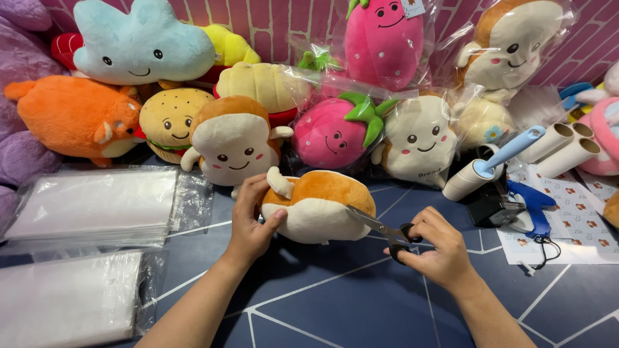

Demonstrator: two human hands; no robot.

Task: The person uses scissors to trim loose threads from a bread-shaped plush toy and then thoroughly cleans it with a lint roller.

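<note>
Two hands work on a bread-shaped plush toy with small scissors.

The left hand [248,222] grips the left end of the bread toy [319,206], fingers curled over its top and thumb pressed to its front, holding it on the dark blue table [361,303]. The right hand [435,248] has fingers through the black handles of the scissors [380,230], whose blades touch the toy's right side. Behind stand another bread toy [232,142], a burger toy [169,119] and a bagged strawberry toy [332,132]. Clear plastic bags [90,206] lie stacked at the left, a lint roller [483,169] at the right.
</note>
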